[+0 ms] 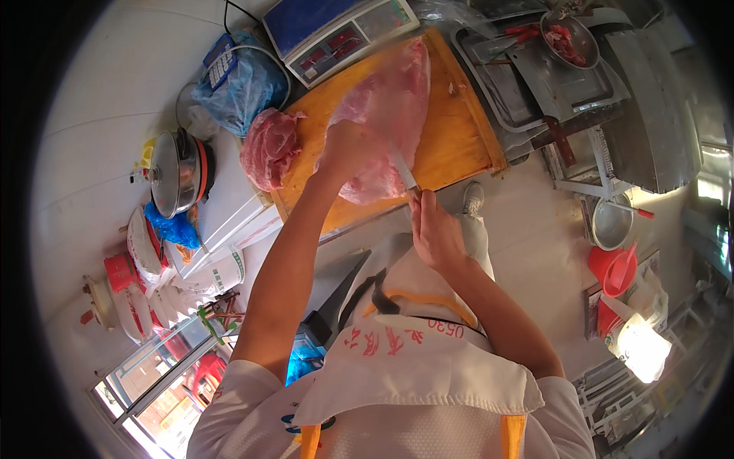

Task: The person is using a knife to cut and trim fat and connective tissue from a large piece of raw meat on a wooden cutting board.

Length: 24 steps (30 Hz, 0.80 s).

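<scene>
A large slab of pale pink meat (386, 99) lies along a wooden cutting board (455, 145). My left hand (344, 149) rests on the slab's left side; its fingers blend into the meat, so their shape is unclear. Closed fingers of my right hand (432, 229) grip the handle of a knife (404, 172), whose blade lies against the lower right of the slab. A separate lump of meat (267, 149) sits on the board's left.
Behind the board stands a scale (336, 53); left are a blue bag (233, 99) and lidded pan (172, 176). At right, metal trays (497, 103) hold a cleaver (558, 138) and a bowl of meat pieces (569, 38). Red containers (608, 268) are lower right.
</scene>
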{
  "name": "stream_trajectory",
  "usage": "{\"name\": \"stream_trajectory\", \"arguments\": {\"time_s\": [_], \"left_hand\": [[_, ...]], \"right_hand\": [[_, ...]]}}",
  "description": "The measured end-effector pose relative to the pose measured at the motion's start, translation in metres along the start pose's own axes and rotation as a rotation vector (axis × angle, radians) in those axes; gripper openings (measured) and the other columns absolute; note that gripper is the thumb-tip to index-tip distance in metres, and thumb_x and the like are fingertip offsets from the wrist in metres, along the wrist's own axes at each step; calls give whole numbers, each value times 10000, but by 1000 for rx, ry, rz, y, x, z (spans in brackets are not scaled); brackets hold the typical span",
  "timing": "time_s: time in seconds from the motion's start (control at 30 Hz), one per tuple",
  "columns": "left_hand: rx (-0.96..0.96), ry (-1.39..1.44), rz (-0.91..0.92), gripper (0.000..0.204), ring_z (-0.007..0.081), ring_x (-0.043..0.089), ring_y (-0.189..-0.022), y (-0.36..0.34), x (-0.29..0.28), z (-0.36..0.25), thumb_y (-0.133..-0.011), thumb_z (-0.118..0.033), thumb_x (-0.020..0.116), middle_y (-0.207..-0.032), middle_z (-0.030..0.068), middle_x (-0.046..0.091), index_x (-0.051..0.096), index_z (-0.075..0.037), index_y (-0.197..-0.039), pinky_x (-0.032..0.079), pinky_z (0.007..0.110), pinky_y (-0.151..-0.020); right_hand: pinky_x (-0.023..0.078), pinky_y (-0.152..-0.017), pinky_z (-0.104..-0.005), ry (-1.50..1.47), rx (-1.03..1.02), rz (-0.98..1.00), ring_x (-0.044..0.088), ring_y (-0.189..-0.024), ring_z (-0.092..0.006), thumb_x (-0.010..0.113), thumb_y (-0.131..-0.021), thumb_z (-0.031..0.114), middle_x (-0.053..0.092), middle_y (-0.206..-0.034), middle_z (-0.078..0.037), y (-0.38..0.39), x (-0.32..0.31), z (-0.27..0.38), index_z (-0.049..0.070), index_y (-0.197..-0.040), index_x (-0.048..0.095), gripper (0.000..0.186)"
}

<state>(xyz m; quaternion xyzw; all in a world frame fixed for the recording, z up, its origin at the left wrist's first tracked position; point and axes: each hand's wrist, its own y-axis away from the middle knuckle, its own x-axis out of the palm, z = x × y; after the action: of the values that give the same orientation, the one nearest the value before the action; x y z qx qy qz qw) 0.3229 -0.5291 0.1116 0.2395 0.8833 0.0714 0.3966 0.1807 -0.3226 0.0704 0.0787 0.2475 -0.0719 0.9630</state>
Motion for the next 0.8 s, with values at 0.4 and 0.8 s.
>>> {"name": "stream_trajectory", "arguments": {"time_s": [0.4, 0.8], "left_hand": [[17, -119, -83, 322, 171, 343, -572, 14, 6, 5, -761, -163, 791, -635, 144, 364, 556, 57, -749, 388, 383, -535], [-138, -53, -84, 259, 146, 554, -625, 32, 0, 14, -781, -154, 812, -684, 131, 575, 642, 37, -829, 497, 352, -615]], "right_hand": [[556, -723, -627, 55, 25, 85, 696, -889, -528, 530, -1157, 238, 732, -1061, -253, -4, -7, -13, 79, -1179, 482, 168], [570, -691, -592, 48, 53, 138, 718, -812, -492, 589, -1132, 204, 747, -948, -231, 35, -67, -18, 62, -1176, 534, 159]]}}
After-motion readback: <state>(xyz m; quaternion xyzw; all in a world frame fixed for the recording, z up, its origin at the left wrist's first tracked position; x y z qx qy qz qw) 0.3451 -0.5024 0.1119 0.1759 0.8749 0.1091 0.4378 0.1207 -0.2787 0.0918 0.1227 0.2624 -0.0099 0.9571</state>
